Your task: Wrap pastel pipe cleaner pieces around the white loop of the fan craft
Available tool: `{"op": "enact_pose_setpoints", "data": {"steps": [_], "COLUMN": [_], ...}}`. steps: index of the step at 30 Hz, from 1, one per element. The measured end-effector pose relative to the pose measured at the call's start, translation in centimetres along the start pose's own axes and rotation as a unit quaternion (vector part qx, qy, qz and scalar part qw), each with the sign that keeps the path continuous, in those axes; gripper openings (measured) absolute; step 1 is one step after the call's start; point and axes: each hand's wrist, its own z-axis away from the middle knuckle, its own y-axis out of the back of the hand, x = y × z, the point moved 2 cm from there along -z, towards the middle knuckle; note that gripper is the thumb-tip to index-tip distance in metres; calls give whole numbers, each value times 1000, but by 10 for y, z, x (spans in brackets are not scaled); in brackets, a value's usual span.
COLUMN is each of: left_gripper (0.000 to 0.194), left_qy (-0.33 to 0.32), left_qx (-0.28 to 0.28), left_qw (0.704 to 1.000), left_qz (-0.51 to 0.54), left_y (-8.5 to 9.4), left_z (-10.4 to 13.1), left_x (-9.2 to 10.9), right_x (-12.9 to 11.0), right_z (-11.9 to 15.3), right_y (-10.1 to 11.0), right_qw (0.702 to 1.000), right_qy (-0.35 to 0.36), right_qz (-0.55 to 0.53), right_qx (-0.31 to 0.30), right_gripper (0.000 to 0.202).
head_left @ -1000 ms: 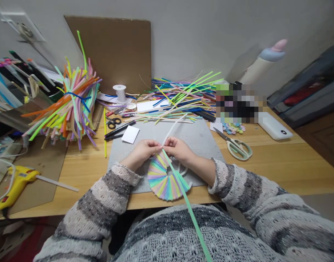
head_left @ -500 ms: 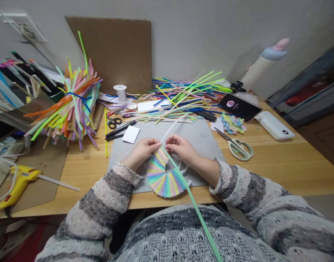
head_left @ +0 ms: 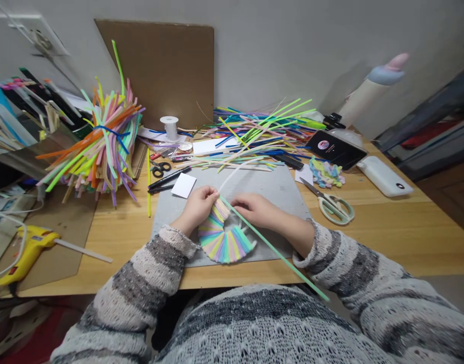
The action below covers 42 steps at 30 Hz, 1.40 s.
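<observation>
My left hand (head_left: 198,206) pinches the upper end of a C-shaped pastel pipe-cleaner ring (head_left: 227,246), striped in yellow, mint, lilac and peach. A light green pipe cleaner (head_left: 279,248) runs from that pinch down to the right, past the front edge of the table. White pipe cleaner (head_left: 237,167) sticks up beyond the fingertips, curving to the right. My right hand (head_left: 257,208) is just right of the ring, beside the green pipe cleaner. Its fingers are curled in, and what they hold, if anything, is hidden. Beneath both hands lies a grey mat (head_left: 281,187).
Loose pipe cleaners (head_left: 270,129) are heaped behind the mat; a tied bundle (head_left: 110,146) stands left. Scissors (head_left: 332,205), a phone (head_left: 336,149) and a white device (head_left: 383,176) lie right. A yellow glue gun (head_left: 27,253) rests far left, black scissors (head_left: 160,168) behind the mat.
My right hand has moved away from my left hand, slightly right and down. The green pipe cleaner has swung its free end rightward and up. The ring has shifted a little left.
</observation>
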Motion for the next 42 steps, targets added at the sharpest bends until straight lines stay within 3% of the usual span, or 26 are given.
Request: {"op": "enact_pose_setpoints", "data": {"steps": [3,5,8,10,13,17,20,24,27,31,34,38,42], "left_gripper": [18,17,16,13,11,6,15,19,13,16,21,26,29], "left_qy": [5,-13,-34,-41,-54,-71,-101,-122,-71,39,62,77,62], "left_qx": [-41,-61,-74,-69,-60,-65,-42,-35,-65,-106,-111,-94,-64], "left_qw": [999,998,995,995,995,994,993,991,995,993,986,982,985], "left_qz": [4,-16,-51,-53,-54,-59,-43,-31,-29,46,112,144,147], "left_y": [-4,-7,-10,-11,-10,-9,-10,-11,-10,-8,-8,-8,-7], "left_z": [5,7,8,6,3,2,2,1,3,7,8,6,5], "left_x": [0,1,0,-2,-6,-7,-5,-5,-5,-1,1,-1,0], "right_x": [-3,-15,-43,-57,-62,-55,-55,-64,-72,-67,-42,-8,4], "right_z": [-3,-10,-36,-66,-115,-158,-165,-159,-142,-85,-32,8,7], "right_y": [19,33,39,30,2,-37,-53,-48,-19,41,62,42,8], "right_qw": [995,988,986,984,983,982,984,996,998,977,959,928,885], "right_qy": [-12,21,99,119,71,-14,-36,-13,21,46,-52,-189,-203], "right_qz": [31,47,84,130,162,186,173,78,41,-152,-247,-302,-413], "right_qx": [94,147,106,30,-48,-36,8,37,42,141,128,109,75], "right_gripper": [20,21,23,22,33,65,69,41,14,6,8,14,20]}}
